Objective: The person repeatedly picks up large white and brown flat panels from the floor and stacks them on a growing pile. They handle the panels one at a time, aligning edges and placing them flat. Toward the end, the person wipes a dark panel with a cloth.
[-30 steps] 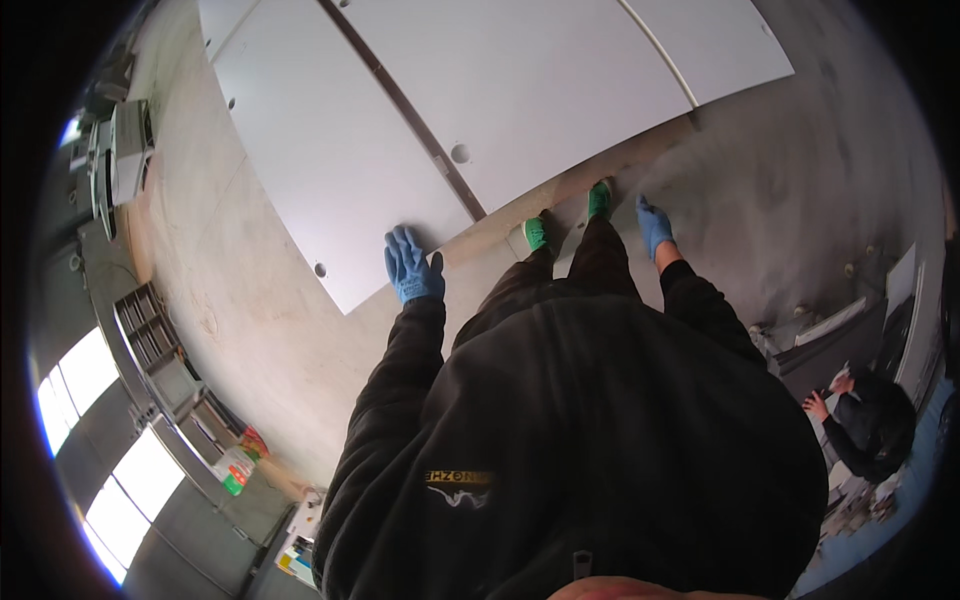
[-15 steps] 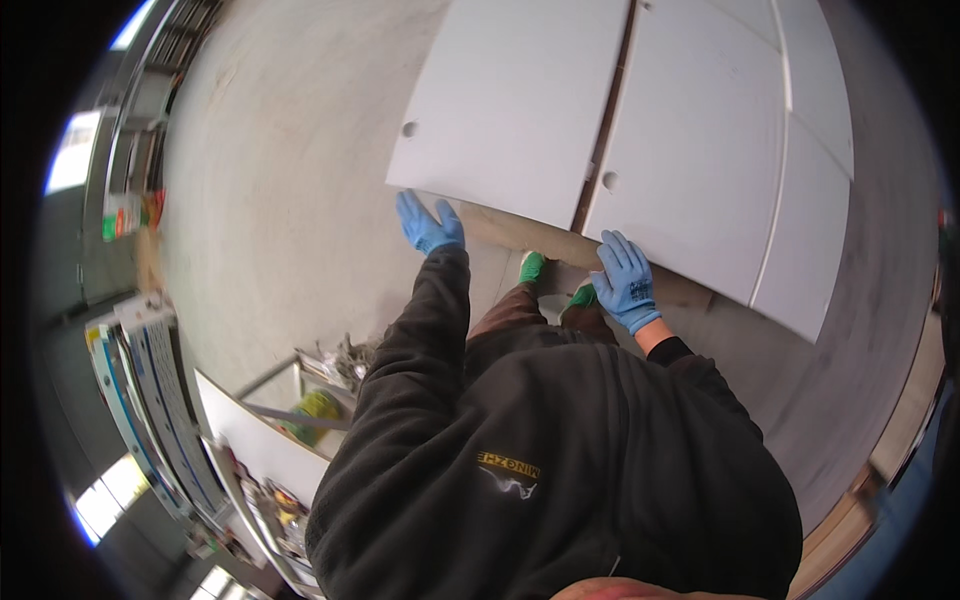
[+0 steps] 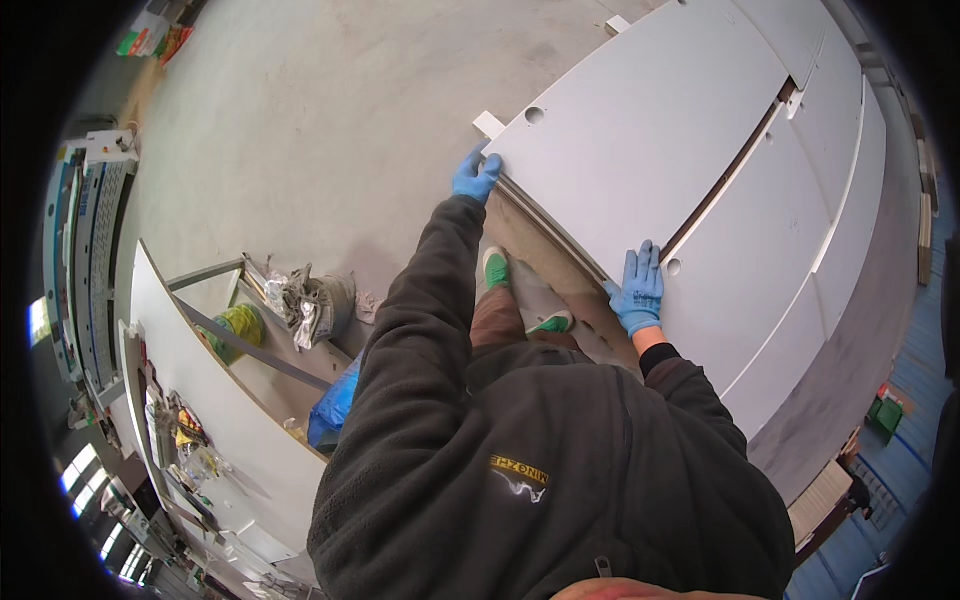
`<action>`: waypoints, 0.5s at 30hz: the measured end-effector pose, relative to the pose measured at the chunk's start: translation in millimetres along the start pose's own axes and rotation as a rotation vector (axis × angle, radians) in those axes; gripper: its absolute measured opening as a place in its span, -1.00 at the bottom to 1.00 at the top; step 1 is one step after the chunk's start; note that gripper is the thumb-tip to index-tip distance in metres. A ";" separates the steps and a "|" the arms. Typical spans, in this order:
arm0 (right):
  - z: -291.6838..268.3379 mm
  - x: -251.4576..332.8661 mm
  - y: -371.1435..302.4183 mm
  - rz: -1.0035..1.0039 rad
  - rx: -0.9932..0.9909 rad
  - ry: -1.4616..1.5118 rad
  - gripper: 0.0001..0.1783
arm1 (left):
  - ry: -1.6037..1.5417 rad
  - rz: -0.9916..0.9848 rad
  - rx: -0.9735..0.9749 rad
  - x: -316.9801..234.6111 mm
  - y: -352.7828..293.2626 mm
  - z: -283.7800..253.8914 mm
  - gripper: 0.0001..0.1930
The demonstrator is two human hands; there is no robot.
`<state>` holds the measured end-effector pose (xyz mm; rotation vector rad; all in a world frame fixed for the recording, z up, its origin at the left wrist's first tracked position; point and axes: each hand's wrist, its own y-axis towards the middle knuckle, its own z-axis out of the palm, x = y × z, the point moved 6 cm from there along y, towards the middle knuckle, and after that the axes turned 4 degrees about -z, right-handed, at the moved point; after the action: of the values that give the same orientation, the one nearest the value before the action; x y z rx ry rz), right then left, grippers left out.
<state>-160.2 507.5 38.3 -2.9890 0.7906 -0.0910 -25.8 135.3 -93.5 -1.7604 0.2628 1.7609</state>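
A large white panel (image 3: 640, 120) with a round hole near its left corner lies flat on a stack. My blue-gloved left hand (image 3: 476, 176) is closed round its near left corner. At the panel's near right corner rests my right hand (image 3: 637, 292), also gloved in blue, with its fingers stretched flat over the top and its thumb by the edge. A dark gap parts this panel from a second white panel (image 3: 750, 255) on the right, which also has a round hole.
Behind my left arm stand a metal frame (image 3: 250, 340), a cloth-draped bucket (image 3: 320, 305) and a blue bag (image 3: 335, 405). A long white board (image 3: 215, 400) leans there. More white panels (image 3: 845, 200) lie at the right. My green shoes (image 3: 495, 268) stand close to the stack.
The view has turned to the right. My left hand has come from beside the panel's corner to a grip on it. My right hand stays on the near edge, by the gap.
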 end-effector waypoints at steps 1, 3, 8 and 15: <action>1.6 0.6 -0.2 0.000 -0.003 -0.011 -0.04 | -0.008 0.041 0.008 -1.4 -0.5 1.9 -0.32; 6.5 -0.1 -0.7 0.010 0.014 -0.010 -0.04 | 0.007 0.008 0.003 -0.5 -4.3 1.5 -0.31; 8.0 2.5 0.0 -0.042 -0.005 -0.027 -0.05 | 0.148 0.001 0.020 -17.6 -9.0 -5.5 -0.28; -23.5 50.2 61.5 -0.151 0.006 0.086 -0.09 | -0.408 -0.146 0.141 -12.7 -20.4 -6.7 -0.36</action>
<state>-148.5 428.5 60.2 -3.0527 0.5695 -0.2280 -10.1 144.0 -76.1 -1.2549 0.0802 1.8940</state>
